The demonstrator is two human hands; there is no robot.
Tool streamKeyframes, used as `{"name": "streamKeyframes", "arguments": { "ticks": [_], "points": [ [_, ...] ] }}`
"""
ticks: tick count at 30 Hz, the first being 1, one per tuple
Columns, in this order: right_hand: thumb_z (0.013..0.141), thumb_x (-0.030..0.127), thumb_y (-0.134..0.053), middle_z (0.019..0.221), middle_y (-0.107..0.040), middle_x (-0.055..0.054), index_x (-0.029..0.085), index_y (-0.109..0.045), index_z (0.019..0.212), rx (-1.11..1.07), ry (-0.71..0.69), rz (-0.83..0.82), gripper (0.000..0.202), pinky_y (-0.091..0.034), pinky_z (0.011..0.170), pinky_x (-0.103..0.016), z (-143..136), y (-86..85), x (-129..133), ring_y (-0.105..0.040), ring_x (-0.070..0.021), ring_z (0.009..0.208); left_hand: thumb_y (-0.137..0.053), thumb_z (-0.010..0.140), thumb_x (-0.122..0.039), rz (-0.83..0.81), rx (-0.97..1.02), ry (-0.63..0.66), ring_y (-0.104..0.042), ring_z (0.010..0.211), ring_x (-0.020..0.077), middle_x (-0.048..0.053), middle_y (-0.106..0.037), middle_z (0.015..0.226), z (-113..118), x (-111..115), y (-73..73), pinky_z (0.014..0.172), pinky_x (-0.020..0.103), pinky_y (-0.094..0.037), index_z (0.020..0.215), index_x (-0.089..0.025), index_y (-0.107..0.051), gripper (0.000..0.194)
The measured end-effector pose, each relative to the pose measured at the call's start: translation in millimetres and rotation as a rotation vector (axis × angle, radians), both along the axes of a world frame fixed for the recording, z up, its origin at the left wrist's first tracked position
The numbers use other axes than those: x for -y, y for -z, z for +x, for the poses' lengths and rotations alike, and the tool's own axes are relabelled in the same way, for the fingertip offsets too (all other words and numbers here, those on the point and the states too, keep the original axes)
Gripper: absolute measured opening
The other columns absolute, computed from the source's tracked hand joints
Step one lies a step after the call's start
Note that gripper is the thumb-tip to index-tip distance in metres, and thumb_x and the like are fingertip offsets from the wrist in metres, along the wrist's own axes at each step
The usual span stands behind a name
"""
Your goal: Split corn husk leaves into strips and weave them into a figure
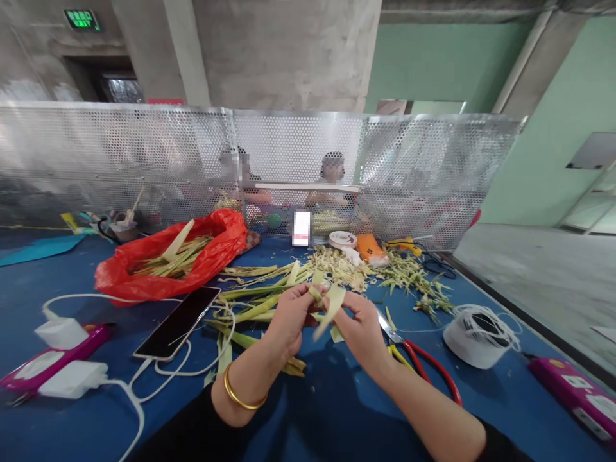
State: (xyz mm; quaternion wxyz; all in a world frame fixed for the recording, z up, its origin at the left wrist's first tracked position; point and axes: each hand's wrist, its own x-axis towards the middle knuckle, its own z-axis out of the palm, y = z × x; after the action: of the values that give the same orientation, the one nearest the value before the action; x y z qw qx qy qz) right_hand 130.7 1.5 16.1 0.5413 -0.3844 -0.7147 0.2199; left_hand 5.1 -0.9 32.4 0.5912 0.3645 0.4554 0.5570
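Between both hands [293,314], pale leaf [332,308]

In the centre of the frame, two bare hands [323,319] hold a pale leaf strip [331,309] above a blue table [317,410].

- Left hand [291,316]: thumb and fingers closed in a pinch, remaining fingers curled below the grip.
- Right hand [360,321]: fingers bent inward, meeting the grip from the opposite side.
- Left forearm [257,372], right forearm [418,401]: both angled outward, behind the grip.
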Motion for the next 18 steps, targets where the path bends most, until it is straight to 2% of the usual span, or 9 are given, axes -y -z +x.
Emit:
{"name": "streamKeyframes", "arguments": {
  "ticks": [2,5,11,15,18],
  "points": [
    [0.082,0.033,-0.058,0.059,-0.056,0.001,0.017,-0.06,0.059,-0.134,0.012,-0.125,0.029,-0.04,0.059,-0.028,1,0.6,-3,-0.053,-0.0149,0.061,-0.072,0.065,-0.03,0.024,-0.008,0.017,-0.057,0.052,0.0105,0.002,-0.066,0.066,1,1,-0.8,0.037,0.017,-0.03,0.075,-0.015,-0.064,0.02],
    [0.078,0.035,-0.063,0.067,-0.061,-0.001,0.016,-0.063,0.068,-0.297,-0.002,-0.211,0.021,-0.043,0.06,-0.027,4,-2.0,-7,-0.055,-0.016,0.066,-0.074,0.064,-0.035,0.049,-0.018,0.078,-0.061,0.054,0.0121,0.002,-0.068,0.067,2,1,-1.5,0.036,0.017,-0.033,0.074,-0.017,-0.061,0.024],
    [0.075,0.039,-0.065,0.061,-0.058,0.0,0.016,-0.059,0.068,-0.377,-0.054,-0.352,0.025,-0.041,0.054,-0.025,4,-6.0,-10,-0.051,-0.0135,0.058,-0.072,0.067,-0.039,0.089,-0.084,0.124,-0.065,0.055,0.0151,0.004,-0.07,0.07,2,0,-1.3,0.034,0.017,-0.034,0.075,-0.017,-0.061,0.026],
    [0.066,0.041,-0.068,0.048,-0.043,0.006,0.02,-0.042,0.054,-0.546,-0.053,-0.565,0.035,-0.032,0.043,-0.022,0,-5.3,-12,-0.04,-0.0091,0.046,-0.072,0.069,-0.038,0.062,-0.118,0.156,-0.066,0.056,0.0165,0.006,-0.071,0.072,0,-1,-3.3,0.036,0.018,-0.038,0.082,-0.015,-0.065,0.028],
    [0.066,0.042,-0.067,0.046,-0.034,0.009,0.021,-0.036,0.053,-0.564,-0.046,-0.579,0.04,-0.027,0.04,-0.021,0,-4.2,-15,-0.033,-0.0074,0.044,-0.069,0.07,-0.03,0.031,-0.11,0.212,-0.067,0.061,0.017,0.008,-0.072,0.078,-3,-2,-5.6,0.04,0.019,-0.043,0.088,-0.014,-0.066,0.025]
  ]
}}
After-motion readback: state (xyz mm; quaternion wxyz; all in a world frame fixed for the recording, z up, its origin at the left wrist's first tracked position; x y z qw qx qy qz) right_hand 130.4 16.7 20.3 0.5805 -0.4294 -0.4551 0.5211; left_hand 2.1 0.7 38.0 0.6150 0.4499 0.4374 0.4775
